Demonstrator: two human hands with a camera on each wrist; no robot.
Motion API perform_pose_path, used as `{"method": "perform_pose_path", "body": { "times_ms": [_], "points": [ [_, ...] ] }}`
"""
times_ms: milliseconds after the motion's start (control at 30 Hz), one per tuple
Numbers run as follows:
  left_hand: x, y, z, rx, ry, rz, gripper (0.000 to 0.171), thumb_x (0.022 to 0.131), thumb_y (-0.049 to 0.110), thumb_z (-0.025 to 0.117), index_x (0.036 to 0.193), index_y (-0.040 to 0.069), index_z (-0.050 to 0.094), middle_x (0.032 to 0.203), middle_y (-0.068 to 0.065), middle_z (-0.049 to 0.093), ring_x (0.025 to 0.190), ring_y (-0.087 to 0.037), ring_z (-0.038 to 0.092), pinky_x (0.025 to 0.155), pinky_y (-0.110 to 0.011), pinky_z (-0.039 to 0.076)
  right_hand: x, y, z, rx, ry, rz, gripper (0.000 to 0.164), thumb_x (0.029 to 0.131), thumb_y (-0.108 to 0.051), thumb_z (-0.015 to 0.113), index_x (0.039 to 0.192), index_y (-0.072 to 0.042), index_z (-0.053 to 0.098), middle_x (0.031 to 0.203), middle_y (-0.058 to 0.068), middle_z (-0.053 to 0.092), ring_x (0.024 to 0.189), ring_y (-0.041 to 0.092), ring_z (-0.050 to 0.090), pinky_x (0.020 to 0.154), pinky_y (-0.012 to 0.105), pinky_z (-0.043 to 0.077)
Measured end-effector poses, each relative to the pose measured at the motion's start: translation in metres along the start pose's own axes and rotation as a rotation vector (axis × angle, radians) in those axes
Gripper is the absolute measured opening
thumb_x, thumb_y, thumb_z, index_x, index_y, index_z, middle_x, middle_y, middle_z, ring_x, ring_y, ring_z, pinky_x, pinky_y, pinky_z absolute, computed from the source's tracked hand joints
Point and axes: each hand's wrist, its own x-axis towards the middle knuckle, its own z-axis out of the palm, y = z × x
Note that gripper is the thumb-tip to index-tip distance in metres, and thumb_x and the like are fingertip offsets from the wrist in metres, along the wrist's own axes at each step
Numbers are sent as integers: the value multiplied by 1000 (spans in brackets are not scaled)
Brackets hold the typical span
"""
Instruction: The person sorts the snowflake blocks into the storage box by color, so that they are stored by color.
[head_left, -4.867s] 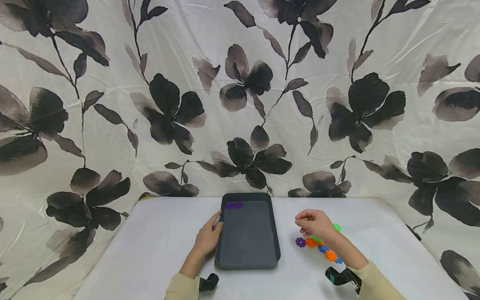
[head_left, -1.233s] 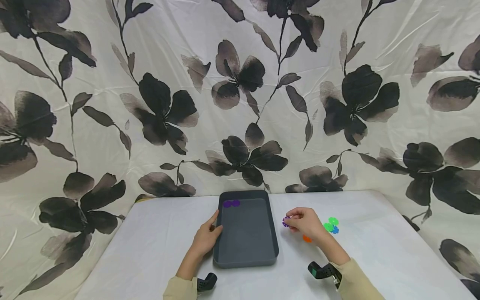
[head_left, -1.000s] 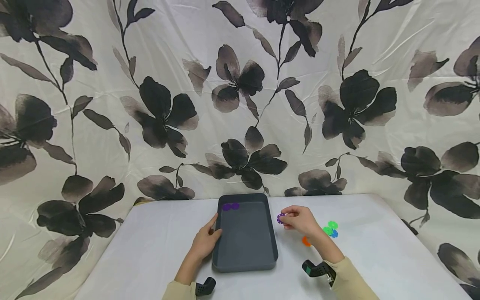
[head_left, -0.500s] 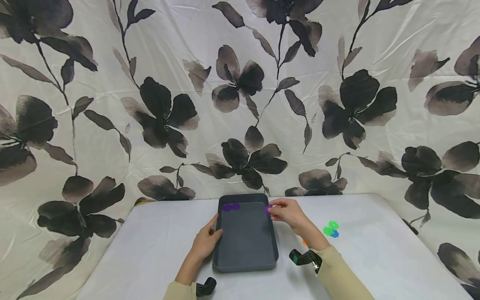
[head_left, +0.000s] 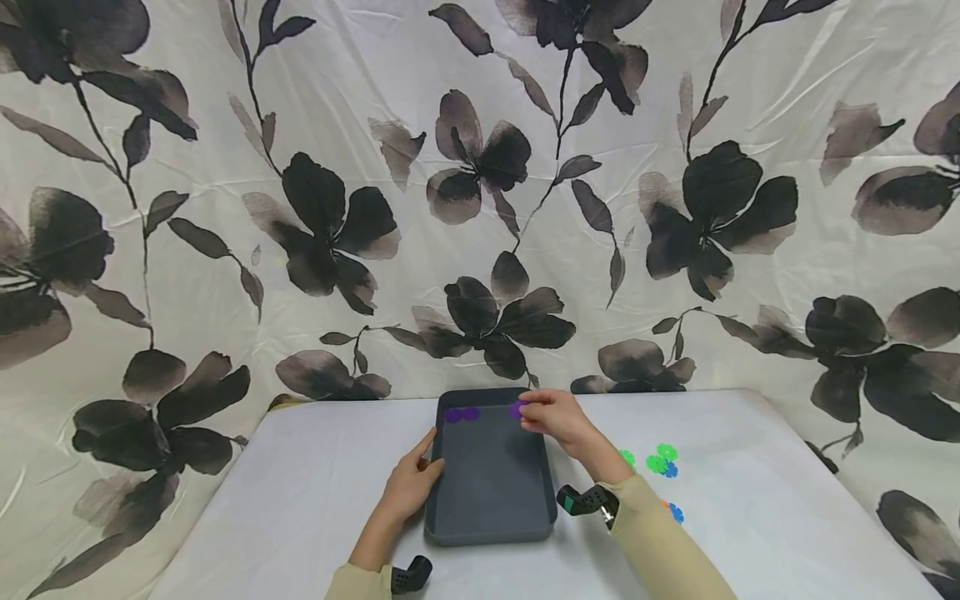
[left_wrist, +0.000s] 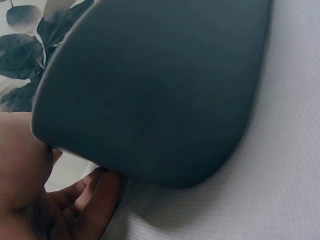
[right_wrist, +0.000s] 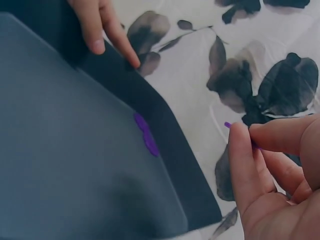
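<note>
A dark grey tray lies on the white table, two purple flower-shaped discs side by side in its far left corner. My left hand holds the tray's left side, thumb over the rim; in the left wrist view its fingers bend against the tray's wall. Between thumb and fingertips, my right hand pinches another purple flower-shaped disc over the tray's far right part. Only slivers of this disc show past the fingers in the right wrist view.
Right of the tray lie loose flower-shaped discs: green ones, a blue one beside them and another blue one nearer me. My right forearm covers part of this group. A floral cloth hangs behind the table.
My right hand was above the loose discs, then picked up a purple one and carried it left over the tray's far right edge. The left hand stays on the tray.
</note>
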Motion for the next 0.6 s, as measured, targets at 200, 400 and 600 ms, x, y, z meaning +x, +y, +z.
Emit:
{"method": "perform_pose_path", "body": {
  "times_ms": [200,400,600],
  "points": [
    [0,-1,0,4,11,-4,59,96,23,60,151,26,38,82,-5,45,76,-20,43,67,-36,33,9,4,11,19,50,5,30,91,7,60,120,11,60,100,16,61,76,15,64,71,27,54],
    [-1,0,0,16,22,11,59,95,22,60,150,23,39,83,-4,47,77,-20,44,69,-37,34,15,4,20,32,64,9,31,90,7,61,121,12,60,101,17,61,75,14,64,72,28,54],
    [-2,1,0,22,25,8,59,95,22,60,150,23,39,81,-5,47,74,-20,43,65,-36,33,23,8,28,43,73,8,32,90,9,59,122,13,58,103,18,60,77,16,63,71,28,54]
  ]
}}
